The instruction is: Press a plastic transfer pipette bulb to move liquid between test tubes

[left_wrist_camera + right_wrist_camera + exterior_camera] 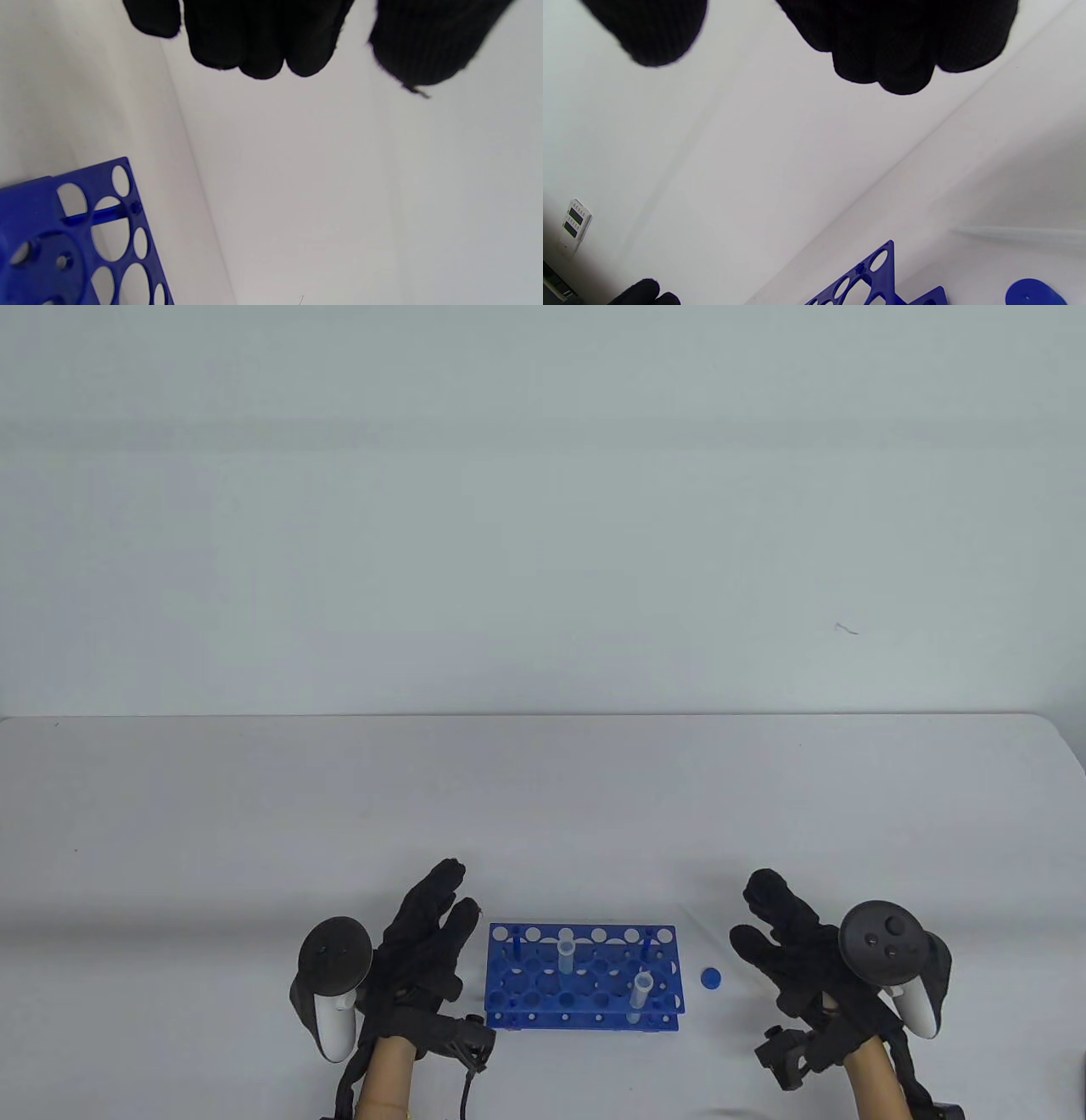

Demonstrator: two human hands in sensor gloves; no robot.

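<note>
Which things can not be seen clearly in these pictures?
- Liquid in the two tubes: too small in the table view, absent from both wrist views.
- Pipette: only a faint blurred streak in the right wrist view, cut by the right edge.
- Blue rack: cut off by the edges in both wrist views.
- Blue cap: cut by the bottom edge.
</note>
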